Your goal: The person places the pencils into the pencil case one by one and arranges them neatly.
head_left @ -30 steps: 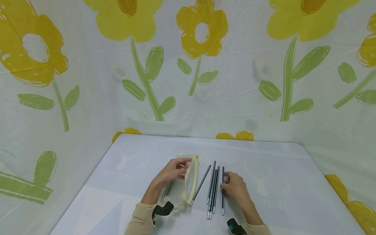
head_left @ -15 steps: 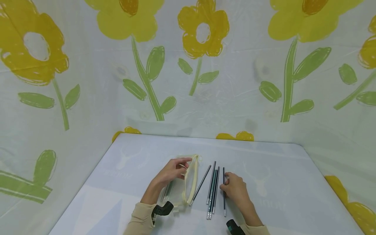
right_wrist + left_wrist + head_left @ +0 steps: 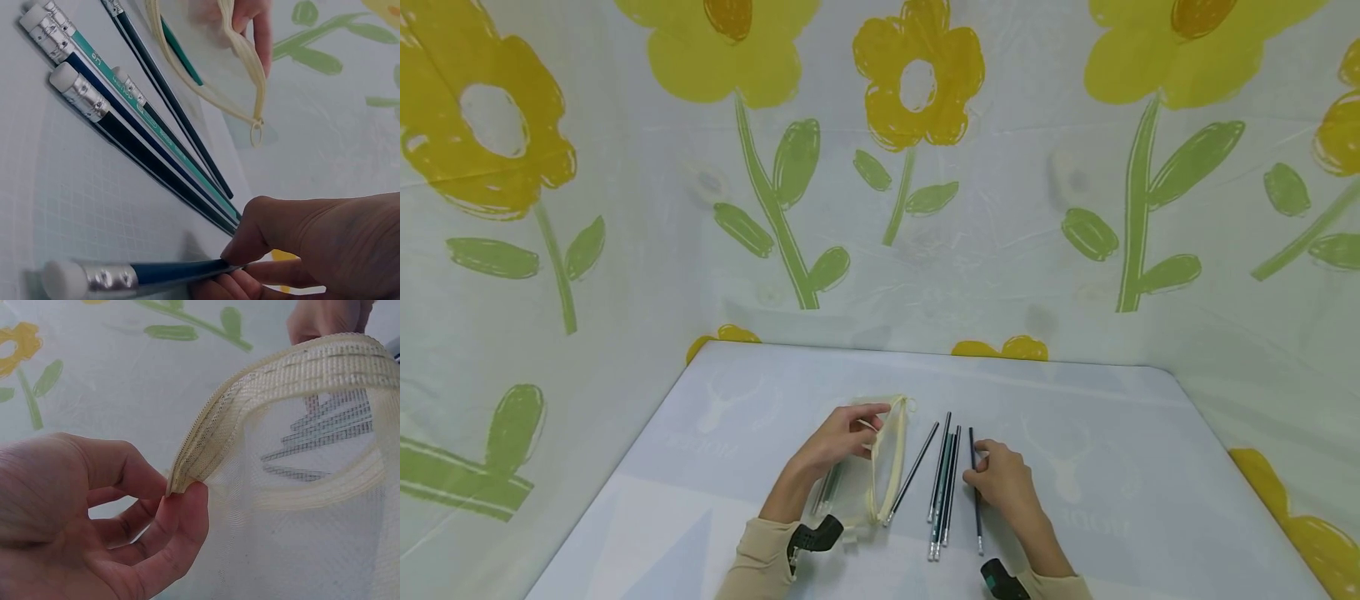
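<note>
A see-through mesh pencil case (image 3: 898, 454) with a pale yellow zip edge lies on the table, its mouth held apart. My left hand (image 3: 842, 435) pinches that zip edge (image 3: 209, 428) between thumb and fingers. Through the mesh a green pencil (image 3: 181, 50) shows inside. My right hand (image 3: 1003, 479) pinches a dark blue pencil (image 3: 169, 273) near its far part, the white eraser end pointing back toward me. Left of that hand lie several dark and teal pencils (image 3: 940, 500) side by side. One dark pencil (image 3: 913, 473) lies slanted by the case's mouth.
The white table (image 3: 1112, 467) carries faint printed marks. Behind and beside it hangs a pale curtain (image 3: 1000, 275) with yellow flowers. A black wrist camera (image 3: 820, 533) sits on the left sleeve, another camera (image 3: 1002, 579) on the right.
The eraser end of the pencil in my right hand has swung a little to the right, so it now slants. My left hand and the case stay as they were.
</note>
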The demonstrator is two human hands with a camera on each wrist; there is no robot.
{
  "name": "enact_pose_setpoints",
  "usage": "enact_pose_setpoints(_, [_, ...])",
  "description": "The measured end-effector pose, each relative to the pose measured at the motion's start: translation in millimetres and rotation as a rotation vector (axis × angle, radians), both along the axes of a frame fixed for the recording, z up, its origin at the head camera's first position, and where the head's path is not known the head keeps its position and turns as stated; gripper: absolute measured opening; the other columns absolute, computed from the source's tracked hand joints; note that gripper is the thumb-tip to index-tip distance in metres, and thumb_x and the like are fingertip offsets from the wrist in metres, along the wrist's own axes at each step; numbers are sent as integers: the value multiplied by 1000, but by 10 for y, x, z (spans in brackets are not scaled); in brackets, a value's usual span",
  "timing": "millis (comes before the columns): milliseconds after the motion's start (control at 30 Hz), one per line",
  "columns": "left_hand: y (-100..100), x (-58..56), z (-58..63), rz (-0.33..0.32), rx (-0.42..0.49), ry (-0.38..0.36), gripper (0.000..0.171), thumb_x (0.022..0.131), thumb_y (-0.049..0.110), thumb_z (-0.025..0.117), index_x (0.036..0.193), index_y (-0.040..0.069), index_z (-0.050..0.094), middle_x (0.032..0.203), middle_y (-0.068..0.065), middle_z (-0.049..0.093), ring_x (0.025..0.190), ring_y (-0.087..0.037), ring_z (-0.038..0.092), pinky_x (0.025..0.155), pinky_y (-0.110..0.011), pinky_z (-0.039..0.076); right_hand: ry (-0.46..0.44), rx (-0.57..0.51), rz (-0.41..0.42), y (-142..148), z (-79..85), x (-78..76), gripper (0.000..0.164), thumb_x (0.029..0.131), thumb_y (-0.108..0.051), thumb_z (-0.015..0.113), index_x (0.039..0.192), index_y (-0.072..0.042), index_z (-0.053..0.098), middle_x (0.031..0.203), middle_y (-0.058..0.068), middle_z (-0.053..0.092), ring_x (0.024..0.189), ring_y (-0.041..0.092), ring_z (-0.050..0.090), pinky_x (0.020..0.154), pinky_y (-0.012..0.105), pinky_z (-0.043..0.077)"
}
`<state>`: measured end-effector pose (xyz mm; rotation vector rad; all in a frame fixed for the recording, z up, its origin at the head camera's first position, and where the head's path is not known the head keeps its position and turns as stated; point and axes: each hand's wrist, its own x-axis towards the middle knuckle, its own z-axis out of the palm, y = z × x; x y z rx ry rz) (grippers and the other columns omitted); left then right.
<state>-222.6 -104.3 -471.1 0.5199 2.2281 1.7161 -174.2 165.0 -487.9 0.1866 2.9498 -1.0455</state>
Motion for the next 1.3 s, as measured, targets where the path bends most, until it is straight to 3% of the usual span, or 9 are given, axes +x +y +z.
enact_pose_setpoints(333, [-1,-30,-22,8,-15,-14,51,91,0,52,142,6,52,112,-19,58,85,-14,58,70,-38,60,28,-27,-4,-4,11,-16,54,78,-9,70,129,5,58,74,3,59,55,12,54,47,25,46])
enact_pose_setpoints(633, [14,-35,-27,2,-20,-16,52,91,0,52,142,6,52,111,-18,58,87,-15,59,71,-37,60,67,-111,19,-203,70,4,52,79,-8,70,129,0,60,78,4,59,58,11,54,47,22,50])
enact_pose_setpoints(1033, [12,-21,-29,12,-14,-17,51,91,1,52,142,6,52,111,-19,58,86,-16,59,72,-40,60,109,-156,87,-401,80,29,51,77,-6,69,127,0,62,80,3,62,53,9,55,47,23,48])
enact_pose_setpoints(1300, [15,-26,-40,22,-10,-17,52,90,-1,52,141,5,52,110,-18,58,86,-15,60,70,-37,60,77,-259,173,-591,95,-14,50,79,-8,68,128,0,61,83,6,64,53,10,61,50,23,54])
